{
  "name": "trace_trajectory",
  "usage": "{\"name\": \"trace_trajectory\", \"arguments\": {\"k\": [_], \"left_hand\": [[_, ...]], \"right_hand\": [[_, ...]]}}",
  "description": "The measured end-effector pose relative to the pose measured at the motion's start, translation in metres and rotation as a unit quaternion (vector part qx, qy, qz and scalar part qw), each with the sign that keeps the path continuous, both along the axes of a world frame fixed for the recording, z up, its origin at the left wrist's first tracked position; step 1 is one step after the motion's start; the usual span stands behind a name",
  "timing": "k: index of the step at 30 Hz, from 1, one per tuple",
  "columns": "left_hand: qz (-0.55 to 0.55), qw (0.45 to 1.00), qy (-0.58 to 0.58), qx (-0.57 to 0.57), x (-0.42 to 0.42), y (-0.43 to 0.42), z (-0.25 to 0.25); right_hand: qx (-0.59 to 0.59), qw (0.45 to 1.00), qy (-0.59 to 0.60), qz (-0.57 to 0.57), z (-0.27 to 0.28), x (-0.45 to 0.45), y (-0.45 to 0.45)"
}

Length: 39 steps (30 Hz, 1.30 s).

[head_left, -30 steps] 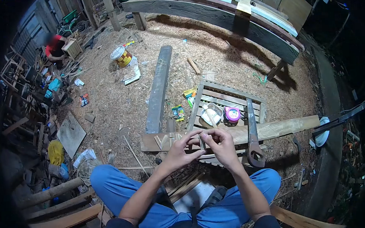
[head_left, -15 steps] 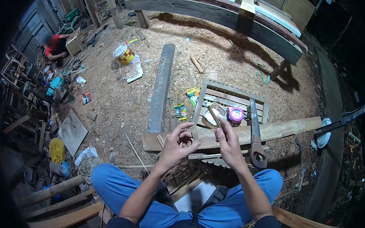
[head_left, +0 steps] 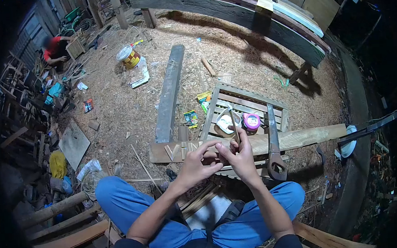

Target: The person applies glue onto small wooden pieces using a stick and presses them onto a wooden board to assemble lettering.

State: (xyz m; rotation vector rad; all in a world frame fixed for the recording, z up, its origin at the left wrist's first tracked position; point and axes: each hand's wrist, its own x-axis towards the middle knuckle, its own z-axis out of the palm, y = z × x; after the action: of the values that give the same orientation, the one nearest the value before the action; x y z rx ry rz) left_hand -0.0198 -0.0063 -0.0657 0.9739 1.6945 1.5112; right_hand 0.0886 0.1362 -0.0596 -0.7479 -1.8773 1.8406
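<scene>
My right hand (head_left: pixel 239 157) grips a thin brown stick (head_left: pixel 233 120) that rises between its fingers. Close beside it, my left hand (head_left: pixel 199 163) is curled with thumb and fingers nearly meeting; whatever it holds is too hidden to make out. Both hands are over a long wooden board (head_left: pixel 296 138) lying crosswise before me. Several small wood strips (head_left: pixel 183 151) rest on the board's left part. Beyond the hands, a white tub (head_left: pixel 227 124) with pale contents and a pink round container (head_left: pixel 252 121) sit on a slatted wooden frame (head_left: pixel 213 106).
A handsaw (head_left: pixel 274 134) lies across the frame and board at right. A dark beam (head_left: pixel 170 94) stretches away from the board's left. Farther off are a paint bucket (head_left: pixel 128 57), a long bench (head_left: pixel 229 18) and a person in red (head_left: pixel 53 49) beside a wooden box.
My right hand has moved left and lowered, meeting my left hand. A small wood piece seen at my left fingertips is now hidden. The view has shifted slightly.
</scene>
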Motion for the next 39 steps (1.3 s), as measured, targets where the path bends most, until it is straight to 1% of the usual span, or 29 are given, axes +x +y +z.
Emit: {"name": "trace_trajectory", "arguments": {"k": [1, 5, 7, 8, 10, 11, 14, 15, 16, 17, 19, 20, 21, 22, 23, 24, 25, 26, 27, 29, 31, 33, 34, 36, 39], "left_hand": [[-0.001, 1.0, 0.003, -0.012, -0.001, -0.001, 0.0], [0.016, 0.999, -0.035, -0.036, -0.006, -0.004, 0.005], [0.005, 1.0, 0.007, 0.009, -0.006, -0.005, 0.003], [0.005, 1.0, 0.007, 0.008, -0.004, -0.005, 0.004], [-0.005, 0.999, -0.039, 0.003, 0.001, -0.004, 0.008], [-0.006, 0.999, -0.039, 0.003, 0.001, -0.004, 0.007], [-0.006, 0.999, -0.046, 0.002, -0.001, -0.002, 0.002], [-0.002, 0.998, -0.049, 0.029, -0.002, 0.0, 0.001], [0.002, 0.997, -0.054, 0.056, -0.003, 0.001, 0.002], [0.001, 0.997, -0.054, 0.057, -0.003, 0.001, 0.004], [0.006, 0.998, -0.055, 0.02, -0.004, 0.0, 0.015], [0.015, 0.994, -0.11, 0.015, -0.004, 0.0, 0.012], [0.016, 0.994, -0.11, 0.016, -0.006, -0.001, 0.01], [0.021, 0.994, -0.108, 0.01, -0.008, -0.002, 0.008], [0.027, 0.994, -0.106, 0.003, -0.01, -0.004, 0.008], [0.031, 0.994, -0.107, 0.003, -0.011, -0.006, 0.008], [0.044, 0.996, -0.076, 0.009, -0.014, -0.007, 0.008], [0.055, 0.997, -0.046, 0.015, -0.016, -0.007, 0.009], [0.057, 0.997, -0.046, 0.015, -0.018, -0.008, 0.011], [0.056, 0.997, -0.054, 0.015, -0.022, -0.01, 0.015], [0.061, 0.996, -0.064, 0.017, -0.022, -0.012, 0.02], [0.087, 0.995, 0.053, 0.003, -0.023, -0.013, 0.026], [0.087, 0.995, 0.053, 0.003, -0.024, -0.013, 0.026], [0.099, 0.986, 0.136, 0.012, -0.026, -0.014, 0.023], [0.095, 0.981, 0.166, 0.031, -0.028, -0.012, 0.02]], "right_hand": [[-0.026, 1.0, -0.007, -0.007, 0.003, 0.0, 0.0], [-0.027, 0.999, 0.021, 0.02, -0.003, 0.0, 0.0], [0.021, 0.999, 0.029, 0.029, -0.004, -0.001, -0.002], [0.02, 0.999, 0.029, 0.029, -0.004, -0.002, -0.001], [-0.039, 0.998, 0.039, -0.03, 0.0, -0.004, 0.004], [-0.04, 0.998, 0.04, -0.032, 0.002, -0.004, 0.006], [0.007, 0.999, 0.038, -0.001, 0.005, -0.001, 0.01], [0.008, 0.999, 0.039, -0.001, 0.007, -0.001, 0.008], [0.042, 0.999, 0.025, 0.015, 0.01, -0.001, 0.005], [0.075, 0.997, 0.01, 0.03, 0.011, 0.0, 0.003], [0.088, 0.996, -0.014, 0.022, 0.004, 0.005, 0.012], [0.11, 0.994, 0.021, -0.004, 0.003, 0.003, 0.018], [0.132, 0.989, 0.057, -0.028, 0.003, 0.003, 0.023], [0.113, 0.993, 0.029, -0.013, 0.013, 0.008, 0.024], [0.113, 0.993, 0.029, -0.009, 0.013, 0.011, 0.028], [0.23, 0.973, 0.033, 0.007, 0.014, 0.013, 0.031], [0.343, 0.938, 0.037, 0.022, 0.017, 0.013, 0.032], [0.398, 0.916, -0.01, 0.045, 0.022, 0.017, 0.032], [0.398, 0.916, -0.01, 0.047, 0.027, 0.017, 0.031], [0.534, 0.843, -0.014, 0.063, 0.032, 0.017, 0.029], [0.527, 0.847, -0.007, 0.061, 0.03, 0.016, 0.028], [0.543, 0.838, 0.002, 0.051, 0.032, 0.016, 0.027], [0.542, 0.839, 0.003, 0.052, 0.032, 0.016, 0.027], [0.563, 0.825, 0.011, 0.045, 0.032, 0.014, 0.029], [0.567, 0.822, 0.014, 0.043, 0.032, 0.013, 0.029]]}}
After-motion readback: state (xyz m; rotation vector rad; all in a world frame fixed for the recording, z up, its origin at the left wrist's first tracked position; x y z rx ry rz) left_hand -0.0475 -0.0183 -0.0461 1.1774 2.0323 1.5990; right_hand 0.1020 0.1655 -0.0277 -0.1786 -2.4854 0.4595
